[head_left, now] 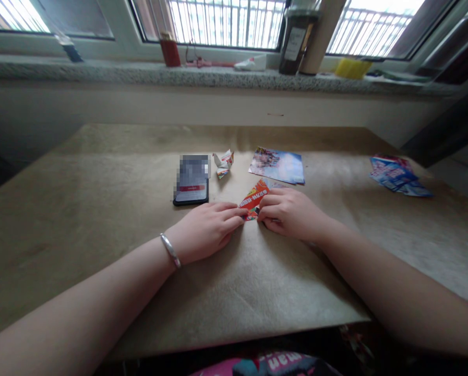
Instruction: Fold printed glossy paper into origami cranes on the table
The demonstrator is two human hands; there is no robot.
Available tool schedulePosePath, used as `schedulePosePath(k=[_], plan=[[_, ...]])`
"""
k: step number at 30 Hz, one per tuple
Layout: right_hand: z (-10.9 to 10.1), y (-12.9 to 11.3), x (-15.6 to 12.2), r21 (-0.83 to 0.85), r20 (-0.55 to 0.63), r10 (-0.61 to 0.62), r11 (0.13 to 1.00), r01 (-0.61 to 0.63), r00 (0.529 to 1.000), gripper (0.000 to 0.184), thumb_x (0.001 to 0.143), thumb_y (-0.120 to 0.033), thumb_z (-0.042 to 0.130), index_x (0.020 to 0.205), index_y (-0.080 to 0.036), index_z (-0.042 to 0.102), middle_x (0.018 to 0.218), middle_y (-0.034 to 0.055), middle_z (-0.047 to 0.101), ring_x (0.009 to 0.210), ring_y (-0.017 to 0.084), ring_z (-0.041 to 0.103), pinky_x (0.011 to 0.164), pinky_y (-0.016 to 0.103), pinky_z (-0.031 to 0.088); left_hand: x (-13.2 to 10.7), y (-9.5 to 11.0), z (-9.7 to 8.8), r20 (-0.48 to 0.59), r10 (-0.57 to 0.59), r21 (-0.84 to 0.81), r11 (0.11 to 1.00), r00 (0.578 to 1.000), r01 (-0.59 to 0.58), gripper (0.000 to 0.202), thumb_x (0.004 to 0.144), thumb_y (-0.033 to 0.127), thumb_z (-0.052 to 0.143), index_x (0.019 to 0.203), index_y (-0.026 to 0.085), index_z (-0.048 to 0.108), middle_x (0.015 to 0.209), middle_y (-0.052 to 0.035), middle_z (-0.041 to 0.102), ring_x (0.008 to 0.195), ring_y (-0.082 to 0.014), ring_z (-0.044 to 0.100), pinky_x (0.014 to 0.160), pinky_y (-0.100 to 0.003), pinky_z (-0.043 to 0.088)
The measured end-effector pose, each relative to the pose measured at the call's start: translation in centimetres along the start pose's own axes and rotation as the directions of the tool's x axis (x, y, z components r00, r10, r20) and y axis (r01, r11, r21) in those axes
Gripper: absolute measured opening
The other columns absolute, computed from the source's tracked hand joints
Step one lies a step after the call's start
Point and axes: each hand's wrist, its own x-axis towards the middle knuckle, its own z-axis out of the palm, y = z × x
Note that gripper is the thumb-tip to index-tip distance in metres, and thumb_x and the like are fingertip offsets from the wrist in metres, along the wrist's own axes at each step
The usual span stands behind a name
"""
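On the tabletop in front of me lies a folded piece of printed paper (253, 201), orange-red with white lettering and a slanted folded edge. My left hand (208, 227), a silver bangle (170, 250) at its wrist, holds the paper's lower left corner, fingers close together and their tips on it. My right hand (288, 211) has curled fingers closed on the right side and covers much of it. A pale part of the paper shows behind the right knuckles. Just beyond my left hand stand a folded paper crane (223, 164) and a phone (191, 180) lying flat.
Beyond my right hand lie blue-and-pink printed sheets (277, 165). A fanned pile of blue printed papers (400, 175) rests at the far right of the table (81, 219). On the windowsill (120, 73) stand a red container (170, 50), a dark jar (296, 44) and a yellow object (352, 68).
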Motion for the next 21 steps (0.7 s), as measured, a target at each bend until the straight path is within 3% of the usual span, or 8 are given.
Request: schedulePosePath(k=[6,14,21], plan=[[0.13,0.14,-0.2,-0.008,-0.018,-0.013,1.0,0.012,1.0,0.023,0.088,-0.021,0.048,0.082,-0.022,0.07,0.084,0.0036,0.068,0.079,0.017,0.053,0.072,0.03,0.039,0.06,0.08,0.0,-0.015,0.011,-0.013,1.0,1.0,-0.012,0.022,0.088,0.016,0.046,0.105,0.013,0.059,0.123,-0.0104,0.059,0.125,-0.0244,0.045,0.101,-0.04,0.045],[0.76,0.08,0.37,0.027,-0.045,-0.074,0.997,0.075,0.996,0.025,0.09,-0.022,0.046,0.082,-0.02,0.069,0.086,0.0046,0.067,0.08,0.017,0.053,0.074,0.03,0.041,-0.07,-0.15,0.31,0.017,0.012,-0.047,0.999,1.0,-0.011,0.033,0.091,0.023,0.046,0.122,0.016,0.055,0.113,-0.0109,0.059,0.103,-0.0227,0.057,0.088,-0.038,0.052],[0.53,0.32,0.23,0.029,-0.034,-0.071,0.997,0.072,0.997,0.027,0.091,-0.023,0.044,0.081,-0.02,0.069,0.085,0.0048,0.067,0.079,0.017,0.054,0.072,0.029,0.04,-0.16,-0.12,0.46,-0.004,0.001,-0.074,0.997,1.0,-0.001,0.036,0.088,0.021,0.05,0.123,0.018,0.055,0.127,-0.009,0.055,0.116,-0.0231,0.052,0.098,-0.039,0.047]])
